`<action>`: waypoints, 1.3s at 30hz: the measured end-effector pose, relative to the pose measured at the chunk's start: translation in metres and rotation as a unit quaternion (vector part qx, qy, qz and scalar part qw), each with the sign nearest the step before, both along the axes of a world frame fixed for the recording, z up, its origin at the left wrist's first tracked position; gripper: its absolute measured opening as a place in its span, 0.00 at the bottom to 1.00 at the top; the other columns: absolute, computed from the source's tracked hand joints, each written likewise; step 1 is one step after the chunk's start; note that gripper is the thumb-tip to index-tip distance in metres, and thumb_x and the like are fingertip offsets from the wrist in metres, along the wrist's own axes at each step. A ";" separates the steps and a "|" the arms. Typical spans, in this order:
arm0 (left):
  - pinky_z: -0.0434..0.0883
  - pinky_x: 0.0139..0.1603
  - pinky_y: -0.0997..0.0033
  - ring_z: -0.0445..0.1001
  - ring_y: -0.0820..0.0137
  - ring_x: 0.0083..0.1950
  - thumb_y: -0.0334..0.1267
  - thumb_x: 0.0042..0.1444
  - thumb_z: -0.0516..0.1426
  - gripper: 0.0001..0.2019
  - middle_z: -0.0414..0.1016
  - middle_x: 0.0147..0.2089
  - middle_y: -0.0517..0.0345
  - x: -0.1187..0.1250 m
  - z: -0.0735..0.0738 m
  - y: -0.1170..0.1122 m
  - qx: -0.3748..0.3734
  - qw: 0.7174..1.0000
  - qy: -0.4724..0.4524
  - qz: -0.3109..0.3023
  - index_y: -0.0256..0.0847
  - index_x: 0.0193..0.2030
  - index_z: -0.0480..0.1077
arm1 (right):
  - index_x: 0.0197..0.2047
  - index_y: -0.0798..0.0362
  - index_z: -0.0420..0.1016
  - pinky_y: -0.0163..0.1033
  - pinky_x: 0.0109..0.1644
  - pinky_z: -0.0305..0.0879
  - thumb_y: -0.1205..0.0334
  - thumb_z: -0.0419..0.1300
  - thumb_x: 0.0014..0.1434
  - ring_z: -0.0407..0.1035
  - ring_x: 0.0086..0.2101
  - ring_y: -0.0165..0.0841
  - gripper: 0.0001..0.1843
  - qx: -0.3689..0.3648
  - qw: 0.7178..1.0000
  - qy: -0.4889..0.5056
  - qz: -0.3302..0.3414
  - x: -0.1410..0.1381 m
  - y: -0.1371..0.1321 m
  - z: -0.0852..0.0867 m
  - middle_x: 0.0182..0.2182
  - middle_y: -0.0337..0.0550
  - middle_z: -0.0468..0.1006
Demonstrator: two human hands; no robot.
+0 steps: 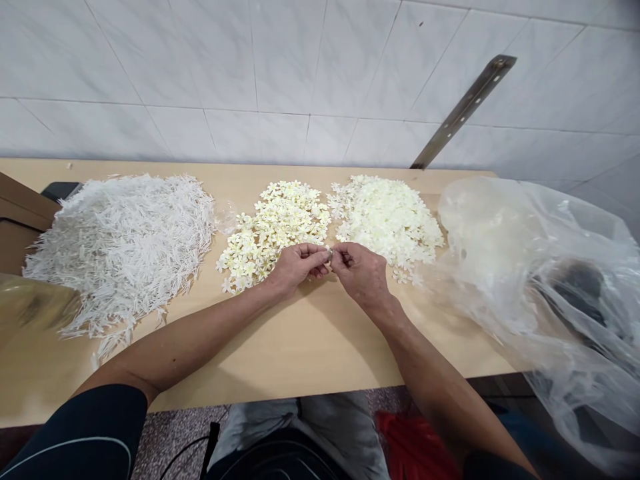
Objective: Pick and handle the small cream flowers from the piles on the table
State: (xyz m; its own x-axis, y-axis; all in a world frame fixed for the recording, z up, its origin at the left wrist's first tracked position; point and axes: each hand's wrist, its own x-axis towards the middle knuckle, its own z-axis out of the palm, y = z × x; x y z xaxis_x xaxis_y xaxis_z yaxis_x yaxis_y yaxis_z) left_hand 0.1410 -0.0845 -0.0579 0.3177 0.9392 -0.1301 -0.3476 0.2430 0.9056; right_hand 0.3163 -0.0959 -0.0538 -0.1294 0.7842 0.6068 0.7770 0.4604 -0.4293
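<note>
My left hand (299, 265) and my right hand (362, 272) meet fingertip to fingertip above the table, both closed in a pinch. Something small and pale shows between the fingertips, mostly hidden by them; its kind I cannot make out. Just behind my left hand spreads a pile of small cream artificial flowers with yellow centres (287, 217). Beyond my right hand lies a heap of pale, whitish flower petal pieces (393, 217). Farther left is a big mound of thin white stringy sprigs (135, 233), apart from both hands.
A large clear plastic bag (493, 233) covers the table's right end and hangs over its front edge. At the far left stand a brown box (23, 220) and a yellowish clear packet (35, 303). A metal bracket (463, 113) leans against the tiled wall behind the wooden table (300, 353).
</note>
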 end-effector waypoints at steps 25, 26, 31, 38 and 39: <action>0.73 0.30 0.75 0.76 0.73 0.28 0.39 0.51 0.68 0.11 0.79 0.29 0.51 0.000 0.002 0.002 -0.041 0.999 -0.025 -0.016 0.32 0.35 0.78 | 0.38 0.52 0.81 0.37 0.30 0.70 0.62 0.62 0.62 0.75 0.25 0.34 0.06 -0.162 0.974 0.157 0.014 0.000 0.003 0.003 0.25 0.41 0.82; 0.73 0.31 0.75 0.77 0.72 0.29 0.40 0.52 0.68 0.12 0.79 0.29 0.50 0.000 0.002 0.002 -0.042 0.999 -0.029 -0.019 0.32 0.35 0.78 | 0.37 0.52 0.81 0.36 0.30 0.70 0.61 0.62 0.62 0.75 0.25 0.33 0.06 -0.160 0.976 0.145 0.012 0.000 0.002 0.003 0.26 0.41 0.82; 0.73 0.31 0.75 0.76 0.74 0.27 0.42 0.52 0.70 0.14 0.79 0.28 0.51 -0.001 0.002 0.001 -0.030 0.999 -0.006 -0.014 0.32 0.36 0.77 | 0.38 0.52 0.81 0.37 0.34 0.72 0.60 0.62 0.63 0.77 0.28 0.35 0.07 -0.154 0.983 0.100 0.006 0.000 0.000 0.006 0.30 0.44 0.84; 0.73 0.29 0.76 0.76 0.73 0.26 0.38 0.53 0.68 0.09 0.79 0.26 0.53 0.000 0.001 0.004 -0.006 0.999 0.025 0.028 0.35 0.34 0.74 | 0.39 0.52 0.76 0.40 0.33 0.78 0.51 0.67 0.62 0.78 0.24 0.35 0.13 -0.268 0.906 0.326 0.034 0.001 0.003 0.014 0.24 0.41 0.82; 0.73 0.29 0.76 0.76 0.73 0.26 0.38 0.53 0.67 0.09 0.79 0.26 0.53 0.000 0.001 0.004 0.001 0.999 0.039 0.033 0.35 0.33 0.73 | 0.38 0.52 0.75 0.40 0.33 0.79 0.50 0.67 0.62 0.77 0.24 0.34 0.13 -0.277 0.894 0.349 0.042 0.001 0.004 0.015 0.24 0.41 0.82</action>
State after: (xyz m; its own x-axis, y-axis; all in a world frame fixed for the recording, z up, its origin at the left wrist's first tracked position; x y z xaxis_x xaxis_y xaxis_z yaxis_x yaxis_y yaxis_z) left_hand 0.1407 -0.0806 -0.0573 0.2439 0.9583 -0.1492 -0.2912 0.2191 0.9312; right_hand 0.3178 -0.0923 -0.0383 0.0559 0.9949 0.0838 0.2036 0.0708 -0.9765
